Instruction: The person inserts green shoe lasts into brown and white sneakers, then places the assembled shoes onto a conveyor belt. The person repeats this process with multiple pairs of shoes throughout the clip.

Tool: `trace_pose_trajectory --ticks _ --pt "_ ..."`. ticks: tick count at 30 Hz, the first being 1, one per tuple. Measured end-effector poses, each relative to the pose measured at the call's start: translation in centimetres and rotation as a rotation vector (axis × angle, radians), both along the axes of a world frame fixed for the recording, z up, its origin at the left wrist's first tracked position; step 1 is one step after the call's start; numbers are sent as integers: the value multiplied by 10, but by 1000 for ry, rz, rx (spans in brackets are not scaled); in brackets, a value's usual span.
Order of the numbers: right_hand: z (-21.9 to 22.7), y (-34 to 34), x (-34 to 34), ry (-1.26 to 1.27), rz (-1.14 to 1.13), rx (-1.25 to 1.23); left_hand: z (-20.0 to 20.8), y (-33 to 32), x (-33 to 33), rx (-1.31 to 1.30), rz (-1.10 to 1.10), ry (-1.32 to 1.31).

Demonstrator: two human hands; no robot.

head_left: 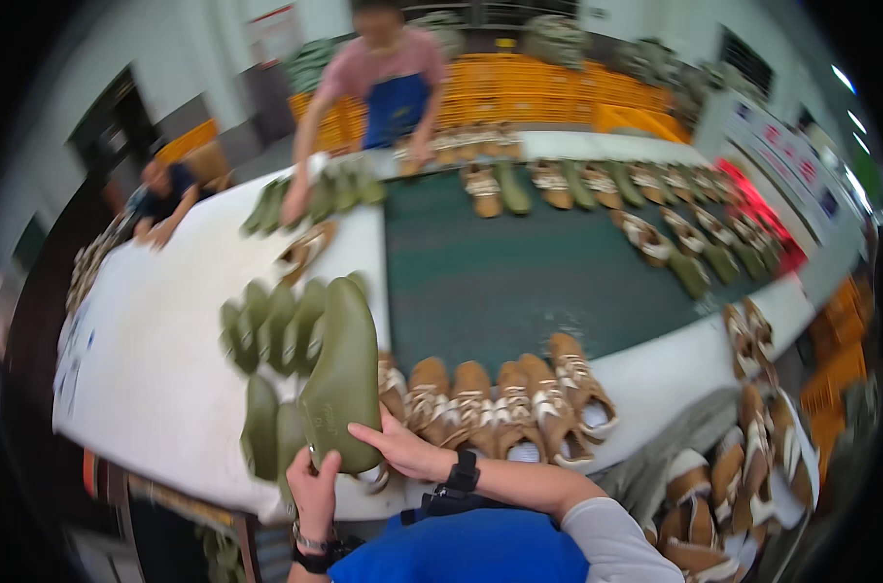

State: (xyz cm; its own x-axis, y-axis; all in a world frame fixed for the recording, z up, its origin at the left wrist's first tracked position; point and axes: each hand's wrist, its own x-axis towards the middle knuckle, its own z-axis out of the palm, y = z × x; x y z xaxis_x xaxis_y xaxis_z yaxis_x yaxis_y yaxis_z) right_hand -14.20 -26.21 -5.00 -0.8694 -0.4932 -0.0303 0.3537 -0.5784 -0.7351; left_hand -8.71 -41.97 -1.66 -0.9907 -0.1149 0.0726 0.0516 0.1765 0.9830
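Both my hands hold a large olive-green shoe last [342, 340] upright over the near edge of the white table. My left hand [313, 494] is closed at its lower left end, fingers bunched around a small metal-looking spot. My right hand [407, 449] grips the lower right side, with the thumb across the face of the last. Beside and behind it, several more green lasts [259, 428] stand on the table, partly hidden by the one I hold. To the right, a row of brown sneakers [474, 398] with white laces lines the near edge.
A dark green conveyor belt [461, 291] runs rightward from the white table [150, 360], carrying sneakers paired with lasts. Across it, a co-worker in a blue apron [395, 107] reaches toward lasts and shoes. Another person [164, 204] sits far left. Sneakers [723, 496] are heaped at right.
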Motion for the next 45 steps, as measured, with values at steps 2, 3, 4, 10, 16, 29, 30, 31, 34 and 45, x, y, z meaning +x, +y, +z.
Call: trace_pose_trajectory --ticks 2,3,4,10,16,29,30,31,34,45 --pt "8 45 -18 -22 -198 -59 3 26 -28 17 -241 -38" --pt "9 73 -28 -46 -250 -111 1 33 -46 -13 -366 -29" --pt "8 106 -45 -134 -322 -143 -5 35 -71 -18 -451 24" --pt "-37 325 -123 -616 -567 -180 -85 -25 -250 -1044 -127 270" --pt "-82 496 -131 -571 -858 -98 -160 -62 -299 -957 10 -112" --pt "-193 582 -164 -442 -936 1960 -91 75 -341 -311 -117 -266" --pt "-196 587 -161 -387 -949 1968 -84 103 -348 -399 -184 -227" --pt "-197 593 -158 -355 -944 1979 -84 140 -358 -338 -267 -253" --pt "-200 605 -143 -292 -958 2006 -104 250 -377 -262 -409 -194" --pt "-171 600 -125 -309 -960 2068 -187 434 -340 -962 -672 28"
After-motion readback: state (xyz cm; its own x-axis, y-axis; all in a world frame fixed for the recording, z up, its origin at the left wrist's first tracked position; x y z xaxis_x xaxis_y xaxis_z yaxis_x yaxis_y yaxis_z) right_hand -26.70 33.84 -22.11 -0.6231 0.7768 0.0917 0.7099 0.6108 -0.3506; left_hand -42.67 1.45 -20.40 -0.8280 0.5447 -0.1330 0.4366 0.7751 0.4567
